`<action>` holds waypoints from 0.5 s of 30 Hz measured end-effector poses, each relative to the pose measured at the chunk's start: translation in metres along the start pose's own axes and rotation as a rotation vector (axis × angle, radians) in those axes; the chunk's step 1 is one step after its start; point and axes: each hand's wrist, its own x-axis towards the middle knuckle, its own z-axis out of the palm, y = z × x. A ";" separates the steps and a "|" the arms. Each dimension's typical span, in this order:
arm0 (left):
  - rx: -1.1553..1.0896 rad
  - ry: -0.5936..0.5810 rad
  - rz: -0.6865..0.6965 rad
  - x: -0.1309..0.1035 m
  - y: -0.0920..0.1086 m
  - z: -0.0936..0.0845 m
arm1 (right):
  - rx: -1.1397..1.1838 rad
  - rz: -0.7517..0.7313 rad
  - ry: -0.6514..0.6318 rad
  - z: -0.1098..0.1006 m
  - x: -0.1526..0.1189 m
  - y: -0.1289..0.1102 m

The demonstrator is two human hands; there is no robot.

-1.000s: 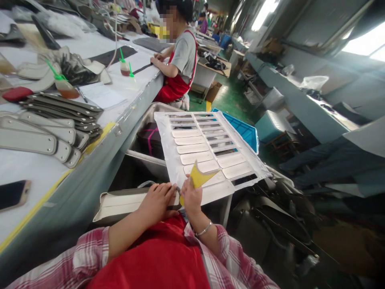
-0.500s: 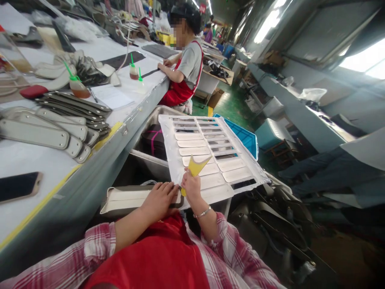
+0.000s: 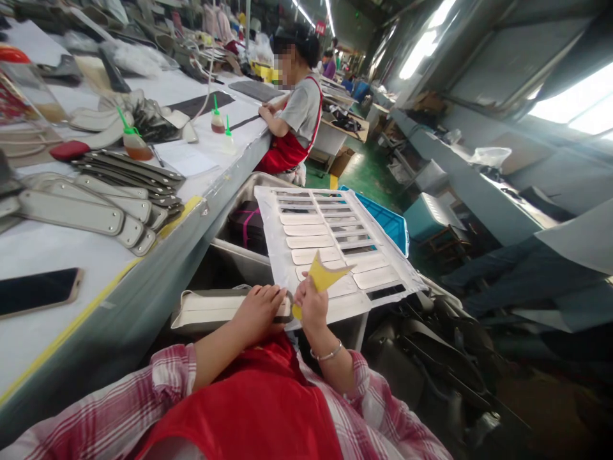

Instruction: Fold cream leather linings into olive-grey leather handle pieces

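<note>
My right hand (image 3: pixel 312 303) is closed round a yellow strip (image 3: pixel 328 273) with a notched, flared top; its lower end shows below my fist at the right end of a cream-and-dark long piece (image 3: pixel 209 308). My left hand (image 3: pixel 261 310) lies over the right part of that long piece, its fingers bent over the edge; what the thumb does is hidden. Just beyond my hands, a white slotted board (image 3: pixel 282 268) carries several cream rounded strips (image 3: pixel 307 241).
On the worktable (image 3: pixel 62 246) at left lie a phone (image 3: pixel 38 292), a stack of grey straps (image 3: pixel 71 209) and bottles with green tips (image 3: pixel 136 144). Another person (image 3: pixel 299 108) sits at its far side. A blue crate (image 3: pixel 383 217) stands behind the board; dark bags (image 3: pixel 431 358) lie at right.
The view has shifted slightly. The yellow strip in my right hand has tilted further to the right. My left hand keeps its place on the long piece.
</note>
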 end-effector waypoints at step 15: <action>-0.014 -0.035 -0.014 0.004 -0.002 0.000 | -0.104 -0.005 0.109 -0.002 -0.027 0.016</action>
